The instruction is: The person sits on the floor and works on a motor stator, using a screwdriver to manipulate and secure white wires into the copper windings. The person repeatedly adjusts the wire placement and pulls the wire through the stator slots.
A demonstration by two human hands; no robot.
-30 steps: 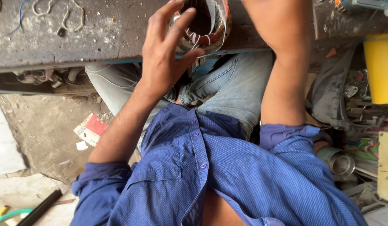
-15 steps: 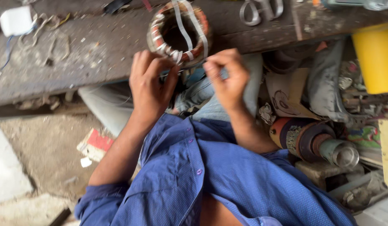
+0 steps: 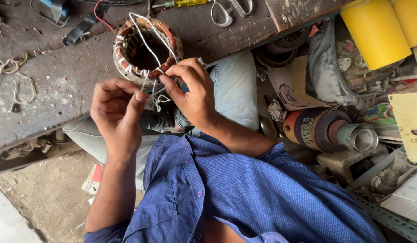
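Observation:
A round motor stator with copper windings and white sleeved wires stands near the front edge of a worn wooden bench. My right hand pinches the white wires at the stator's near rim. Just to the left, my left hand has its fingers closed on the loose ends of the same white wires. Both hands hover over my lap, in front of the bench edge.
Scissors and a yellow-handled screwdriver lie at the back of the bench. Loose string sits at its left. Right of me are yellow cylinders, a rusty motor, a grey bag and scrap parts.
The view has shifted so the stator sits lower and nearer. Both hands drew back from the stator's ring toward me and now work the white wires at its near rim.

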